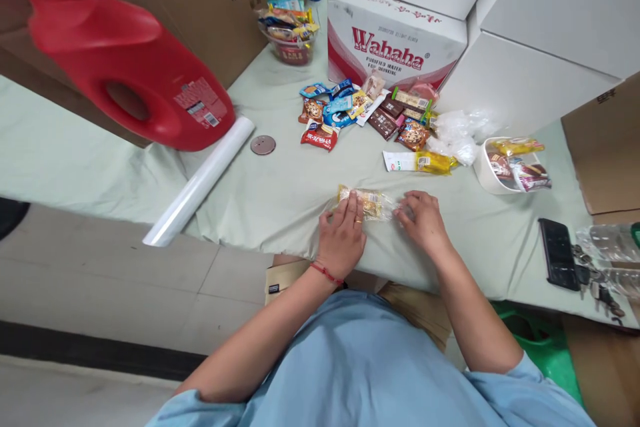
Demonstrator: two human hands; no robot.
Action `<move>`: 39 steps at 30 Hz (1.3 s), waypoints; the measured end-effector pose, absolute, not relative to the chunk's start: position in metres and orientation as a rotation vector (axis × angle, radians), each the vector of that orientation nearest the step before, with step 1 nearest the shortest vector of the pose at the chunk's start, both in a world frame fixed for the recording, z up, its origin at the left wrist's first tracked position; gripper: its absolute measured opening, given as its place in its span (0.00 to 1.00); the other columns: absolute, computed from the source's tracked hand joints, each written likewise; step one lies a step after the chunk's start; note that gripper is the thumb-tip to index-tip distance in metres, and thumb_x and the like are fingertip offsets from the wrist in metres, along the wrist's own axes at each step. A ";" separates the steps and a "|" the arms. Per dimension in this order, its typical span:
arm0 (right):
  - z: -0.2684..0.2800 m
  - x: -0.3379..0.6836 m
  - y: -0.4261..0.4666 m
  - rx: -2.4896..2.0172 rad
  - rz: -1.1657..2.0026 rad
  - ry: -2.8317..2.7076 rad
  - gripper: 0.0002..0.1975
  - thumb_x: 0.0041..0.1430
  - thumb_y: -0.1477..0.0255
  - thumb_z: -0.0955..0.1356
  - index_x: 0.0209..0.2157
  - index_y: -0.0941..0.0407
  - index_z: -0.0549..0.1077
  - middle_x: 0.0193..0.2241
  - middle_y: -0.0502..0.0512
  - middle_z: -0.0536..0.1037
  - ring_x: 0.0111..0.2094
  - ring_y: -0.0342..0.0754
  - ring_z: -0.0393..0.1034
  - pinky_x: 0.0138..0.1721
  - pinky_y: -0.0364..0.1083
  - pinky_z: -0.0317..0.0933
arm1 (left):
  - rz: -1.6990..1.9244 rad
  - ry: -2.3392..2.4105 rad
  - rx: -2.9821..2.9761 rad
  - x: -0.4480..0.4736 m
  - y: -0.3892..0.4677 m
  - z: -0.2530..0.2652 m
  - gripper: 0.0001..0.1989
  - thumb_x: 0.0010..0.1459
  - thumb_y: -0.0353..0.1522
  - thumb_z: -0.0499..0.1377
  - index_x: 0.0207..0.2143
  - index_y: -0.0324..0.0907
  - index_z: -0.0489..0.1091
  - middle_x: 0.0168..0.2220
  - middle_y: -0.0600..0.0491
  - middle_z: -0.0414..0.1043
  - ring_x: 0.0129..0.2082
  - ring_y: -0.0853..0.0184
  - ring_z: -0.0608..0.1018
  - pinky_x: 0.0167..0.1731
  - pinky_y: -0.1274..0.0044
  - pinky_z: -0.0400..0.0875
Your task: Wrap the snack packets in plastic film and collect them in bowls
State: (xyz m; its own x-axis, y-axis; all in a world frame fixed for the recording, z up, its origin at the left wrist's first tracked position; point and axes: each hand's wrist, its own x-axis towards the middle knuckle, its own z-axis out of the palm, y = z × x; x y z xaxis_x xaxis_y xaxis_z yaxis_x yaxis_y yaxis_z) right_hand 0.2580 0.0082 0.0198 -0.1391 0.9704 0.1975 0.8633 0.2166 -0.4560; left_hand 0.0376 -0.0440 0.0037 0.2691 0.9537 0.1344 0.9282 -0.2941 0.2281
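Note:
A yellow-and-clear snack packet (373,203) lies near the table's front edge, with crinkled clear plastic film (387,208) around it. My left hand (343,232) rests on the packet's left part, its fingers stretched out and pressed flat. At the packet's right end, my right hand (424,219) pinches the clear film between thumb and fingers. Part of the packet is hidden under the left fingers. Just beyond it sits another snack with a white-and-yellow wrapper (420,162).
Wrapped snacks (340,107) are heaped before a Wahaha carton (395,47). Crumpled clear plastic (457,137) and a white snack tub (485,170) stand right. Leftward are a white roll (200,180), a round disc (263,145) and a red jug (165,90). A phone (559,253) lies far right.

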 end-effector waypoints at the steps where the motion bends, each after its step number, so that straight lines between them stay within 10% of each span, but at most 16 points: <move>1: 0.025 0.257 0.009 -1.695 0.373 -2.034 0.07 0.63 0.66 0.69 0.39 0.54 0.76 0.44 0.63 0.75 0.43 0.58 0.71 0.45 0.55 0.68 | 0.360 1.795 2.427 0.037 -0.044 0.003 0.34 0.65 0.29 0.49 0.73 0.35 0.52 0.74 0.36 0.50 0.71 0.51 0.62 0.56 0.57 0.63; 12: 0.047 0.124 0.046 -1.658 0.461 -2.442 0.12 0.70 0.76 0.62 0.39 0.59 0.77 0.39 0.63 0.75 0.42 0.53 0.69 0.47 0.49 0.62 | 0.489 1.682 2.449 0.023 -0.044 -0.001 0.21 0.64 0.27 0.53 0.58 0.33 0.72 0.60 0.33 0.73 0.64 0.47 0.71 0.57 0.57 0.67; 19: 0.032 0.131 0.013 -1.459 0.207 -2.545 0.26 0.69 0.55 0.65 0.57 0.62 0.71 0.54 0.66 0.72 0.53 0.61 0.61 0.54 0.58 0.62 | 1.077 1.464 2.442 -0.041 -0.067 -0.013 0.15 0.62 0.25 0.57 0.51 0.42 0.72 0.51 0.41 0.79 0.62 0.48 0.73 0.59 0.53 0.70; 25: 0.023 0.144 0.008 -1.407 0.162 -2.546 0.19 0.73 0.71 0.62 0.61 0.58 0.68 0.58 0.64 0.73 0.52 0.58 0.64 0.54 0.59 0.64 | 1.218 1.572 2.362 -0.048 -0.058 -0.014 0.10 0.61 0.24 0.59 0.43 0.43 0.75 0.44 0.43 0.81 0.58 0.47 0.77 0.55 0.53 0.74; 39: 0.115 0.460 0.121 -2.069 -0.060 -1.530 0.24 0.68 0.71 0.56 0.60 0.59 0.71 0.57 0.65 0.75 0.58 0.54 0.69 0.61 0.54 0.61 | 1.301 1.681 2.615 -0.026 -0.049 -0.031 0.13 0.52 0.20 0.64 0.40 0.40 0.74 0.41 0.45 0.83 0.42 0.54 0.85 0.40 0.68 0.77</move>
